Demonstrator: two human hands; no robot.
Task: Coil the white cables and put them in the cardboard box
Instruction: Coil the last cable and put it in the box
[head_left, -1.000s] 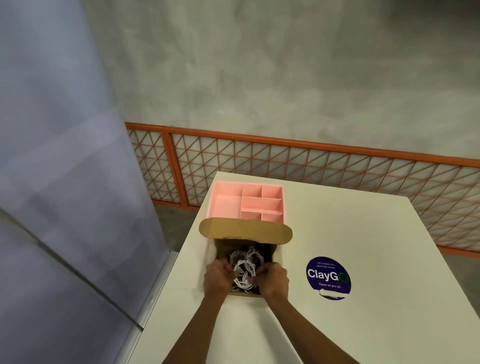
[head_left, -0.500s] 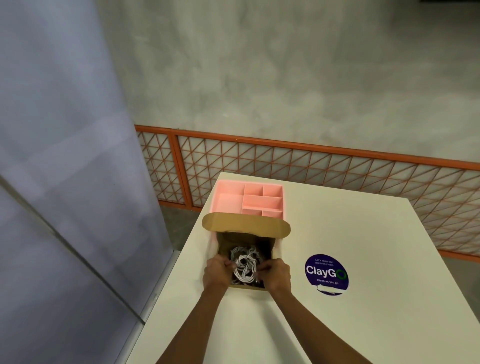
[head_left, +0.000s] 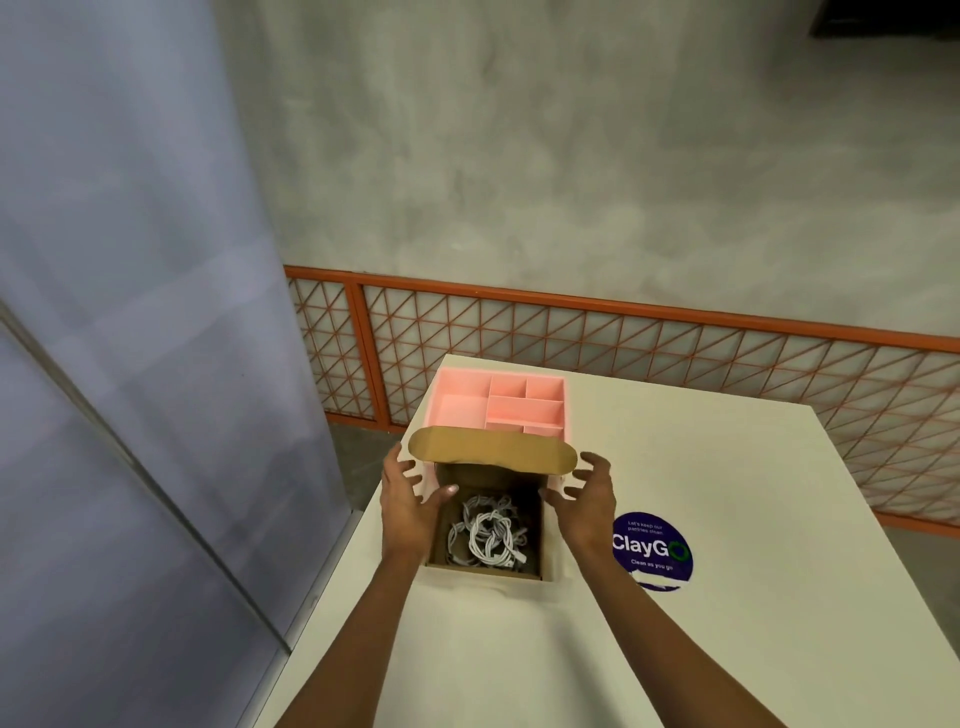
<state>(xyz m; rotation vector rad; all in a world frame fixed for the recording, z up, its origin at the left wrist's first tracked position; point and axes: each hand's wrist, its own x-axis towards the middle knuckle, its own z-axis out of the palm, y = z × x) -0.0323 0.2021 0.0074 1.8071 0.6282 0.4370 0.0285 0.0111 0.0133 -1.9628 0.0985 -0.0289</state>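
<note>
The cardboard box (head_left: 488, 570) stands open on the white table, its brown lid flap (head_left: 493, 451) raised at the far side. Several coiled white cables (head_left: 485, 535) lie in a heap on its bottom. My left hand (head_left: 408, 501) hovers at the box's left wall with fingers spread and holds nothing. My right hand (head_left: 584, 501) is at the right wall, also with fingers apart and empty. Both hands reach up toward the ends of the flap.
A pink tray with several compartments (head_left: 501, 405) sits just behind the box. A round blue sticker (head_left: 652, 553) is on the white table (head_left: 727, 519) to the right. An orange mesh railing (head_left: 623, 338) runs beyond the table's far edge. A grey panel (head_left: 130, 364) stands to the left.
Both hands have let go of the cable coil, which now rests in the box. They have lifted out and moved apart to the box's two sides, fingers spread.
</note>
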